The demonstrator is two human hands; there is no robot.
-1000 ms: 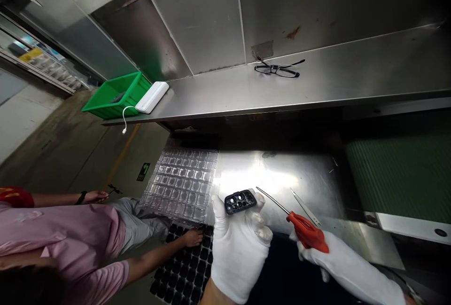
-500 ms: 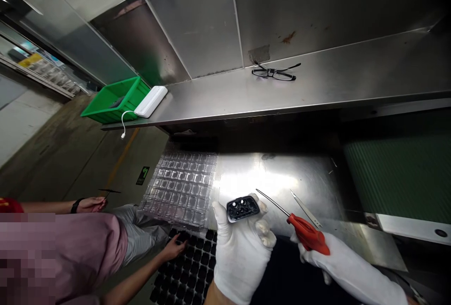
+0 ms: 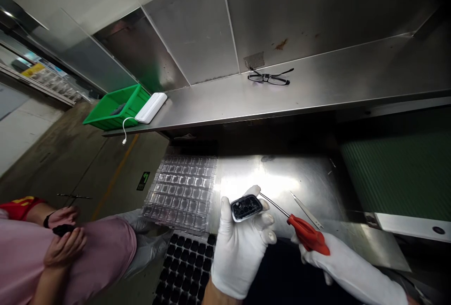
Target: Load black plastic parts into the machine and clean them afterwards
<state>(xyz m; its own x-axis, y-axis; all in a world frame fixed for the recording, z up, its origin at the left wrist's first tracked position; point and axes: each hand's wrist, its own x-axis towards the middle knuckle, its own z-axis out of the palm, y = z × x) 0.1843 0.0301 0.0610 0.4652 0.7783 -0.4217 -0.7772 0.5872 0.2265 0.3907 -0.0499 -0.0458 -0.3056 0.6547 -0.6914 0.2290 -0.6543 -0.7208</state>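
Note:
My left hand (image 3: 243, 244), in a white glove, is raised above the bench with its fingers curled round a small black plastic housing (image 3: 246, 207). The housing's open, pale-rimmed side faces me, with round recesses inside. White-gloved too, my right hand (image 3: 319, 248) grips a red-handled screwdriver (image 3: 308, 234). Its thin metal shaft points up and left, with the tip end close to the left fingertips; I cannot tell whether it touches them. Metal tweezers (image 3: 306, 210) lie on the bench just beyond the red handle.
Clear plastic trays (image 3: 181, 192) are stacked left of the steel bench top (image 3: 243, 168), with a tray of black parts (image 3: 186, 267) nearer. The raised shelf (image 3: 207, 103) bears glasses (image 3: 269, 78), a white power strip (image 3: 151, 107) and a green bin (image 3: 116, 107). A co-worker (image 3: 70, 258) stands at left.
My left hand has tilted the housing, and its fingers are more raised near the screwdriver tip. My right hand barely moves. The co-worker's hand has left the black tray and now holds a dark part.

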